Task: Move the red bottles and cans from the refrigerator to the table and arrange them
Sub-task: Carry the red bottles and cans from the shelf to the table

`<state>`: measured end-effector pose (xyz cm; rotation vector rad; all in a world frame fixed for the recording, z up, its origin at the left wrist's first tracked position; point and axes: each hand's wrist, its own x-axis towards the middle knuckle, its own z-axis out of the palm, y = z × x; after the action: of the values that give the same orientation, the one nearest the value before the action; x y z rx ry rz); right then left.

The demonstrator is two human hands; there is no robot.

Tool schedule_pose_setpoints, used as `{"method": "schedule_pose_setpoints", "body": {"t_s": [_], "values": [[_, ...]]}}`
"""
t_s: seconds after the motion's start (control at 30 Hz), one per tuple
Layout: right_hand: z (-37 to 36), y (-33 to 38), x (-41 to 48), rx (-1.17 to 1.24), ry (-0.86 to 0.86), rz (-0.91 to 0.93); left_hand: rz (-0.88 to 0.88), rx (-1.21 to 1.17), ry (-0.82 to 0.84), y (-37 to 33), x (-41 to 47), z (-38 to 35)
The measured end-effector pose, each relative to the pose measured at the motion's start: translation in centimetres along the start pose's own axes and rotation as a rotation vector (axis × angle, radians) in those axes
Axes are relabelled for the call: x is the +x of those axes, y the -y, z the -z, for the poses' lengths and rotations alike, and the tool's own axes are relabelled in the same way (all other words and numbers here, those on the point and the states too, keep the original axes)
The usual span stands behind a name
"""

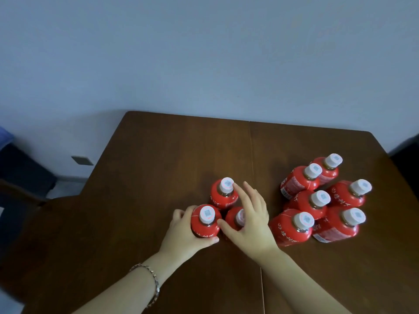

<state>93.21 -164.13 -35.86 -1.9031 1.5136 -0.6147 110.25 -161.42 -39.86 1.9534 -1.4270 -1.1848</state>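
Bottles in red with white caps are standing upright on the brown table in two groups: a trio near the middle and a cluster of six bunching tightly at the right. The left hand is gripping the near-left bottle of the trio, fingers and thumb curling round its body. The right hand is spreading over the near-right bottle, hiding most of its cap. Its index fingertip is touching the cap of the far bottle, and its thumb is reaching toward the gripped one. Whether its palm is pressing down, I cannot tell. A chain bracelet is sitting on the left wrist.
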Motion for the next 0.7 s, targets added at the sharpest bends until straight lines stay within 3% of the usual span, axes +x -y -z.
{"method": "schedule_pose_setpoints", "body": {"t_s": [0.1, 0.3, 0.4, 0.53, 0.7], "values": [[0.0, 0.5, 0.5, -0.116, 0.022, -0.113, 0.06, 0.029, -0.018, -1.5, 0.0, -0.6], [2.7, 1.0, 0.9, -0.6, 0.134, -0.194, 0.258, 0.097, 0.055, -3.5, 0.4, -0.6], [4.3, 1.4, -1.4, -0.624, 0.265, -0.207, 0.333, 0.389, 0.111, -5.4, -1.7, -0.6], [8.4, 1.9, -5.9, -0.603, 0.327, -0.125, 0.165, 0.681, 0.325, -10.1, -5.6, -1.2], [16.9, 1.9, -13.0, -0.472, 0.208, -0.201, -0.2, 0.688, 0.297, -19.9, -11.1, -5.3]]}}
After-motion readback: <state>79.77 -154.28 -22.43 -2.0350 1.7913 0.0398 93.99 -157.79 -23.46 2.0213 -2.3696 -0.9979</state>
